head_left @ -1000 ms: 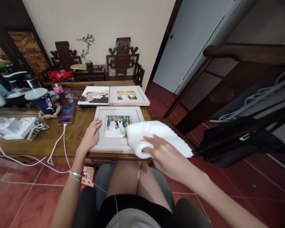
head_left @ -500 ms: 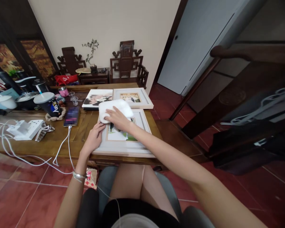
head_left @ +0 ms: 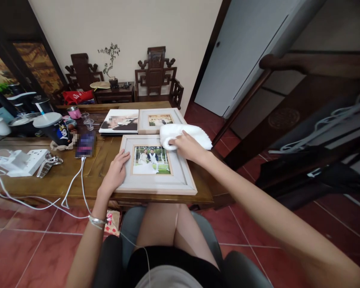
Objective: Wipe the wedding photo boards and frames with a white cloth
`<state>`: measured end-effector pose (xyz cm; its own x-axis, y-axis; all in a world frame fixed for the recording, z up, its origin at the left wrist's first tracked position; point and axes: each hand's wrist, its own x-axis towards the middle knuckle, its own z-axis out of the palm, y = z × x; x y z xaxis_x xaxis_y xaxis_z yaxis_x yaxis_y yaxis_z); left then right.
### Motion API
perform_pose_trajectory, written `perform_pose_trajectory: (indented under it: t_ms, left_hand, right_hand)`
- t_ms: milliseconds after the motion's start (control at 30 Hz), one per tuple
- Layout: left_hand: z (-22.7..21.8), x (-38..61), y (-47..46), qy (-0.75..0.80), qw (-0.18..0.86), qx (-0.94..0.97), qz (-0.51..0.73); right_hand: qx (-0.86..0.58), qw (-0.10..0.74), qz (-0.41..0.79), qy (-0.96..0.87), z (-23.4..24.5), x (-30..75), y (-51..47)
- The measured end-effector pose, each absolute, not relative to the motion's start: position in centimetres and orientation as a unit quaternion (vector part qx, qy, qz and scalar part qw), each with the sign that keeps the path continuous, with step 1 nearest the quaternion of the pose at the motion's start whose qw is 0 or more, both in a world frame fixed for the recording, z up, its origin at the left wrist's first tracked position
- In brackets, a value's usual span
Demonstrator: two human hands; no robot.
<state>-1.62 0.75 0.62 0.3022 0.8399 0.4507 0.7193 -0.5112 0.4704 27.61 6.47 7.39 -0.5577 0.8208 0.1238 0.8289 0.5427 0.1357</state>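
A pale picture frame [head_left: 184, 182] with a photo of two people lies flat at the table's near edge. On its left border rests my left hand [head_left: 117, 172], fingers stretched out and nothing in them. My right hand [head_left: 187, 146] is closed on a folded white cloth [head_left: 198, 134] at the frame's far right corner. Part of the cloth hangs past the frame's right side. Just beyond lie a second framed photo [head_left: 144, 122], partly covered by the cloth, and a photo panel [head_left: 120, 120] to its left.
A phone [head_left: 85, 145] on a charging cable lies left of the frame. Farther left are a white power strip [head_left: 27, 164], a hair claw clip [head_left: 49, 165] and a lidded dark cup [head_left: 58, 130]. Cables hang over the near edge of the wooden table [head_left: 105, 152].
My right hand has slid the cloth rightward across the frame, from its far left corner to its far right one, uncovering the photo. My left hand stays at the left border.
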Motion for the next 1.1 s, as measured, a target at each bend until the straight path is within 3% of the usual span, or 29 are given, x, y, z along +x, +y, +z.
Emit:
perform_pose_trajectory:
  t_ms: [300,700,867,1100]
  left_hand:
    - [0.8,-1.6,0.8,0.486,0.089,0.807,0.322]
    - [0.7,-1.7,0.8,0.489,0.079,0.808,0.319]
    - [0.6,-1.6,0.9,0.502,0.078,0.803,0.311]
    - [0.7,-1.3,0.8,0.511,0.08,0.798,0.309]
  right_hand:
    - [-0.422,0.023,-0.02,-0.906,8.2,28.8,-3.4]
    - [-0.477,0.039,-0.088,-0.873,6.3,27.9,6.3]
    - [-0.423,0.025,-0.074,-0.903,6.8,28.6,-0.3]
    - [-0.434,0.0,0.034,-0.9,9.1,28.4,-10.0]
